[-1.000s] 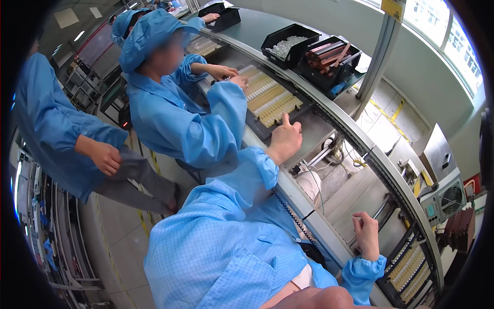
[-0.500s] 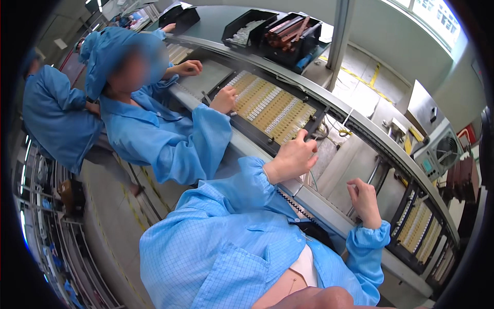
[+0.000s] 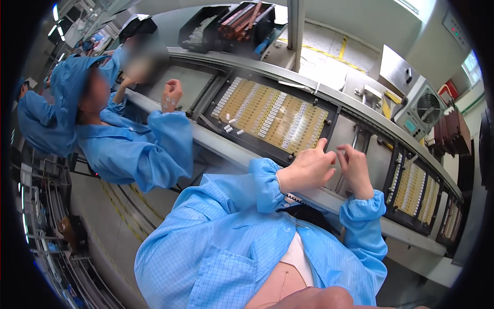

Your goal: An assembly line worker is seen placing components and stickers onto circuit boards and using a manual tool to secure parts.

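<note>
A co-worker in a blue smock (image 3: 128,149) sits at left; black bins (image 3: 206,28) stand upper centre; a grey fan unit (image 3: 419,110) sits upper right.

Head view, down over conveyor line (image 3: 267,110)

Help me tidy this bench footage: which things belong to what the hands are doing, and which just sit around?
In hand:
left hand and right hand, together at the near edge of the black tray of yellow strips
small white pieces on that tray

Lying about:
second tray to the right
black bins on the shelf
fan unit
</note>
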Available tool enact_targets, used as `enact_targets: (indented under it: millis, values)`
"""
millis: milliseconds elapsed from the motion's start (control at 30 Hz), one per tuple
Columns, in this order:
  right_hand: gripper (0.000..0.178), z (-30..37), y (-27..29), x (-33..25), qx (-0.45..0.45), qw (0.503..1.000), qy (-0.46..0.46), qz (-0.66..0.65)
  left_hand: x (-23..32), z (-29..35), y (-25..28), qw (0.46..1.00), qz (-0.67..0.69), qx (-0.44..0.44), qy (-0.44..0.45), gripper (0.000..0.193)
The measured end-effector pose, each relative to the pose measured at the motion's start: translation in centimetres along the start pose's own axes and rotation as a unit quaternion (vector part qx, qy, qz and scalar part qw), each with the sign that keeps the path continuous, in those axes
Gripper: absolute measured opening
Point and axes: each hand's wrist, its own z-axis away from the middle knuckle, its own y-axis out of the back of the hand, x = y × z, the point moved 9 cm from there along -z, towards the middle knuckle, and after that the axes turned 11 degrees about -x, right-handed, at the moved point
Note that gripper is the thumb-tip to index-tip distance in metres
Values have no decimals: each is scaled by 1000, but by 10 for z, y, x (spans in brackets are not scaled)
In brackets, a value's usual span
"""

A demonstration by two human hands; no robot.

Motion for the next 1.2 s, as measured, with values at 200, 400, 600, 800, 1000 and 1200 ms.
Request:
enact_targets:
  millis: [200,400,600,800,1000,1200]
  values:
    - [18,15,53,25,278,957,-50,-72,48,-18,-21,992,32,-85,-90,29]
    - [23,41,69,42,292,944,-97,-116,33,9,53,993,-24,14,-114,11]
    - [21,33,69,26,282,948,-55,-141,-90,59,120,995,-32,74,51,14]
    - [22,31,61,-26,243,962,-17,-126,-88,55,104,997,-31,-5,75,17]
    - [18,3,-5,-113,24,982,154,-109,-86,47,98,998,-46,-12,37,15]
    - [24,-9,-41,-157,-54,958,279,32,-110,50,113,925,377,-5,34,21]
